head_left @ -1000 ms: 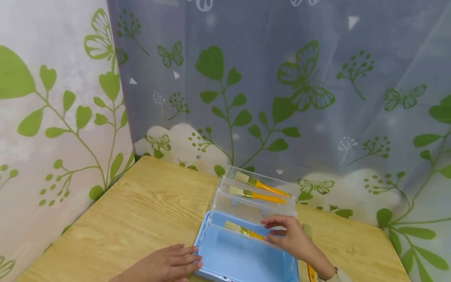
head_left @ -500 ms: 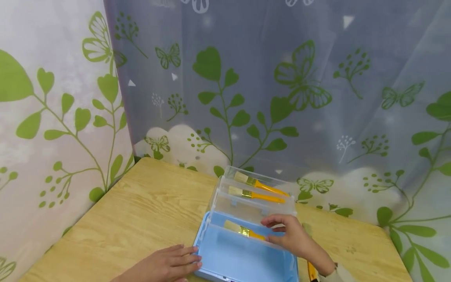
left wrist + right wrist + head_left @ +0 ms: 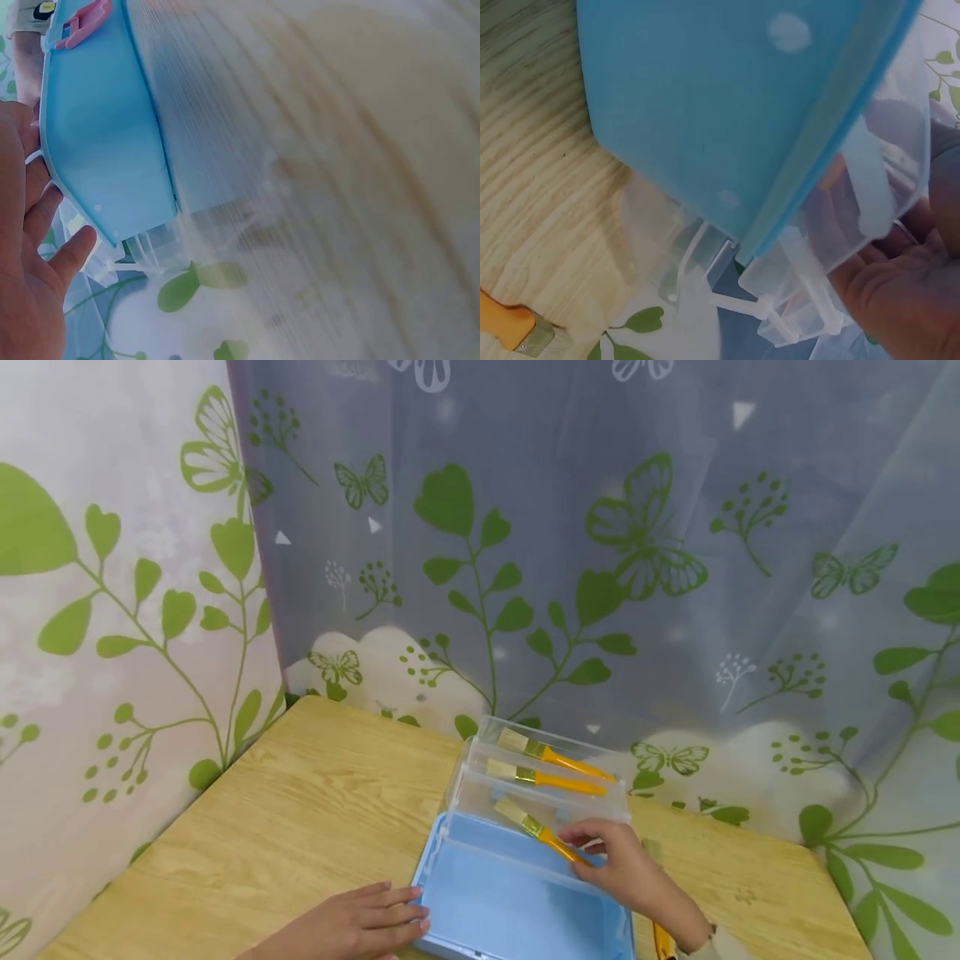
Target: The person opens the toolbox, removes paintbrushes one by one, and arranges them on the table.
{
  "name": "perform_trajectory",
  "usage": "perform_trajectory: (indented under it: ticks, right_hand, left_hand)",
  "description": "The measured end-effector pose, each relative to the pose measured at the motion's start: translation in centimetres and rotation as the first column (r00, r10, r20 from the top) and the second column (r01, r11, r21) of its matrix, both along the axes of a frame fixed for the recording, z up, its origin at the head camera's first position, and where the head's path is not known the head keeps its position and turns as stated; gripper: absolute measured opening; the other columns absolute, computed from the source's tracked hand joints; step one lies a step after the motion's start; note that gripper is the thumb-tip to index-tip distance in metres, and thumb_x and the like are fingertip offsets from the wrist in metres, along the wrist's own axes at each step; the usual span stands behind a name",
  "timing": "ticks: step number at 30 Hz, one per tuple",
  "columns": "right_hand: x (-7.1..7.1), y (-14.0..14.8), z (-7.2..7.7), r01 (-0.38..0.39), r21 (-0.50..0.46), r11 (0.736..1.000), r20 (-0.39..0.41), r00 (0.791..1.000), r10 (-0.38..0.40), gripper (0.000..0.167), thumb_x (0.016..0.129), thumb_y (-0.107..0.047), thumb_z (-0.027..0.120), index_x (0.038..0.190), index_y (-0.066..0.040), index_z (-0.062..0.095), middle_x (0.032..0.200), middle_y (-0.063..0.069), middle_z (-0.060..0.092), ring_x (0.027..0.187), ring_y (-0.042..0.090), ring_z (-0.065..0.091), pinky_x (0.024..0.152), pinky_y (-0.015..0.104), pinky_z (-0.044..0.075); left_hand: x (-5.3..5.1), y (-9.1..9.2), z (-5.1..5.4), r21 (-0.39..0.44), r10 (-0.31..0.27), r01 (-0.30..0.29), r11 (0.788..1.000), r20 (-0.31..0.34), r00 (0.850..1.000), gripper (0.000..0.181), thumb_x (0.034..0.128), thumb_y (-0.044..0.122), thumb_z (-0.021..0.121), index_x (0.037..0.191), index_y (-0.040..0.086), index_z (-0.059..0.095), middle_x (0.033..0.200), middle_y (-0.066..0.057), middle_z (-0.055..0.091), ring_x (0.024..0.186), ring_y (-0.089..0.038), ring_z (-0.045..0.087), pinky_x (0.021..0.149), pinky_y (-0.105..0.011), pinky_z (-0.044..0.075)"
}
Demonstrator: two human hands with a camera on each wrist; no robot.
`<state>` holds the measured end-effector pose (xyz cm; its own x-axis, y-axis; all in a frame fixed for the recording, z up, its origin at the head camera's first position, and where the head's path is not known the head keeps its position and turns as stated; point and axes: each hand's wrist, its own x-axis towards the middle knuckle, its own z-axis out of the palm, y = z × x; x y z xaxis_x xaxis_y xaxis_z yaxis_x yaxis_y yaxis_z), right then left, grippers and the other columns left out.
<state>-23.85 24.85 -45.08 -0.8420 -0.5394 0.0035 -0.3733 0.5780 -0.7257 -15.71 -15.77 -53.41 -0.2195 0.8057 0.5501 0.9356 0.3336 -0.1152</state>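
My right hand (image 3: 626, 864) pinches the orange handle of a flat paintbrush (image 3: 551, 841) above a blue plastic box (image 3: 517, 910). The brush tilts, its pale bristles pointing up and left. My left hand (image 3: 348, 922) touches the box's left edge with extended fingers; in the left wrist view, that hand (image 3: 37, 247) lies beside the blue wall (image 3: 105, 127). Clear fold-out trays (image 3: 467, 793) rise at the back of the box, bearing a front paintbrush (image 3: 570, 783) and a rear paintbrush (image 3: 577, 764). The right wrist view shows my right hand (image 3: 907, 292) behind clear plastic, which obscures its fingertips.
Another paintbrush lies on the wooden table (image 3: 337, 785) right of the box; its orange handle (image 3: 502, 319) shows in the right wrist view. A pink latch (image 3: 86, 22) sits on the box front. Patterned curtains (image 3: 525, 568) enclose the table behind and left.
The paintbrush in my right hand has risen from the front clear tray and turned, its bristles now higher and farther back. My left hand stays at the box edge.
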Motion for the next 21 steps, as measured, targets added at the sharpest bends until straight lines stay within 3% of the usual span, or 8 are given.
perform_trajectory:
  ticks: [4,10,12,17,21]
  right_hand:
    - [-0.08,0.37,0.14,0.01,0.02,1.0,0.025,1.0,-0.01,0.034,0.089,-0.008,0.078,0.121,-0.001,0.07,0.116,0.015,0.072,0.1,0.029,0.07,0.077,0.029,0.061]
    - [-0.53,0.27,0.4,-0.034,0.016,0.999,0.03,0.999,0.034,0.03,0.091,0.0,0.074,0.121,0.0,0.07,0.111,0.014,0.072,0.093,0.018,0.07,0.075,0.028,0.06]
    - [-0.61,0.25,0.27,-0.053,0.014,0.998,0.029,0.998,0.053,0.029,0.091,0.0,0.073,0.12,-0.001,0.071,0.111,0.012,0.072,0.093,0.016,0.069,0.076,0.029,0.06]
    - [-0.66,0.26,-0.17,-0.052,0.009,0.999,0.022,0.998,0.052,0.028,0.092,-0.002,0.074,0.12,0.0,0.071,0.112,0.012,0.072,0.094,0.014,0.068,0.078,0.029,0.059]
    - [-0.64,0.19,-0.08,-0.031,0.0,1.0,0.024,0.999,0.031,0.03,0.09,-0.004,0.076,0.118,0.003,0.071,0.107,0.012,0.072,0.087,0.011,0.066,0.074,0.027,0.059]
  left_hand:
    - [-0.13,-0.03,-0.16,0.002,-0.035,0.035,0.999,0.025,0.999,0.054,0.1089,0.041,0.045,0.152,0.009,0.05,0.142,-0.006,0.062,0.155,-0.012,0.022,0.125,-0.022,0.009]
    - [-0.35,0.2,0.03,0.01,-0.001,0.001,1.0,-0.03,1.0,0.049,0.1069,0.034,0.053,0.15,0.011,0.052,0.143,-0.004,0.062,0.153,-0.012,0.028,0.124,-0.023,0.021]
    - [-0.33,0.17,0.09,0.012,-0.006,0.006,1.0,-0.014,1.0,0.05,0.1065,0.034,0.054,0.15,0.011,0.052,0.143,-0.003,0.062,0.153,-0.012,0.028,0.123,-0.023,0.023]
    - [-0.16,-0.12,0.02,0.006,-0.029,0.029,1.0,0.039,0.999,0.055,0.1065,0.043,0.051,0.151,0.01,0.05,0.146,-0.004,0.059,0.154,-0.011,0.025,0.124,-0.021,0.018]
    - [-0.21,-0.18,0.11,0.002,-0.039,0.039,0.999,0.029,0.999,0.057,0.1069,0.045,0.048,0.151,0.009,0.05,0.145,-0.006,0.06,0.155,-0.011,0.022,0.125,-0.021,0.012]
